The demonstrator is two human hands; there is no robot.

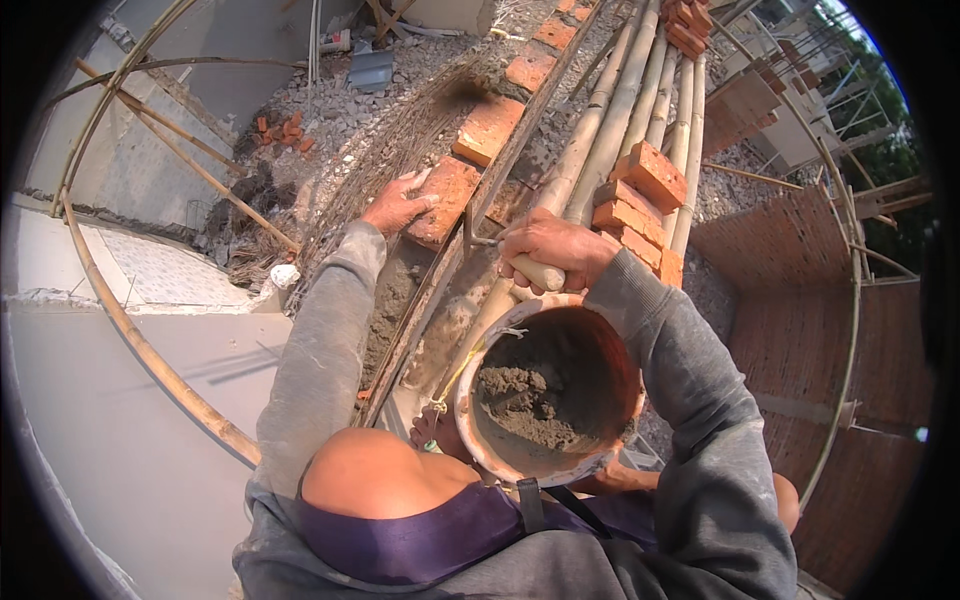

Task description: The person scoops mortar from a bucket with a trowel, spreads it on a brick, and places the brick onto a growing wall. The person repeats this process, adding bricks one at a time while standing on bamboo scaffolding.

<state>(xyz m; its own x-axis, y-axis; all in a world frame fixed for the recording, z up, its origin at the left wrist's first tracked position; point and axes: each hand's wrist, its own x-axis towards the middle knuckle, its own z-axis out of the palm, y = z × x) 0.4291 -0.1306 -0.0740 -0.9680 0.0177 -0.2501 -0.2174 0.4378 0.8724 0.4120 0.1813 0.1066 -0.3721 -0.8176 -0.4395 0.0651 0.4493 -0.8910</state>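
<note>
My left hand [400, 203] grips the left end of an orange brick [447, 198], which lies on the wall row over grey mortar [392, 300]. In my right hand [560, 250] is a trowel by its pale wooden handle [538, 273]. The trowel's metal blade, seen nearly edge-on, stands against the brick's right side. Beyond this brick, another brick [488, 130] continues the row. Just below my right hand, a round bucket [468, 425] holds wet grey mortar [530, 405].
Long bamboo poles [610, 130] run away to the right of the wall, carrying a brick stack [640, 215] and more bricks [687, 25] farther off. A straight narrow rail [415, 310] follows the row. Rubble [350, 130] covers ground at left; a curved bamboo pole [150, 350] crosses there.
</note>
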